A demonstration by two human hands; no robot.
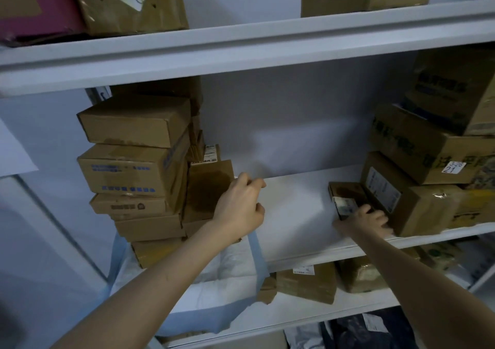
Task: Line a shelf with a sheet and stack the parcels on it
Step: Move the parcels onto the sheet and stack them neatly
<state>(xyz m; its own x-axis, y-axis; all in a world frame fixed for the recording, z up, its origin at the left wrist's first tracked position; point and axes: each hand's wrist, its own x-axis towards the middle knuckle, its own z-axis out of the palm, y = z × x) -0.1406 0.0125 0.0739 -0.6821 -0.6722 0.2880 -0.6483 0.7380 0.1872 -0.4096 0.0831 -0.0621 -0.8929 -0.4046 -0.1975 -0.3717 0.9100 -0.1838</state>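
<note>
A person reaches with both hands into the middle shelf (308, 252) of a white rack. A white sheet (214, 281) with a blue border lies under the stack of parcels (134, 166) at the shelf's left end and spills over its front edge. The left hand (239, 205) is beside the stack with its fingers curled; whether it pinches the sheet or only rests against a box cannot be told. The right hand (365, 221), blurred, grips the near end of a small parcel (345, 196) bearing a label, just beside the unsorted pile (417, 177) at the shelf's right end.

The job looks roughly half done. The sheet is down at the left end, and several boxes are stacked on it. The middle of the shelf is white and bare of boxes, and it is unclear whether the sheet reaches that far. The pile at the right end appears not yet moved, and the small parcel seems next in line. More parcels (305, 281) sit on the shelf below
</note>
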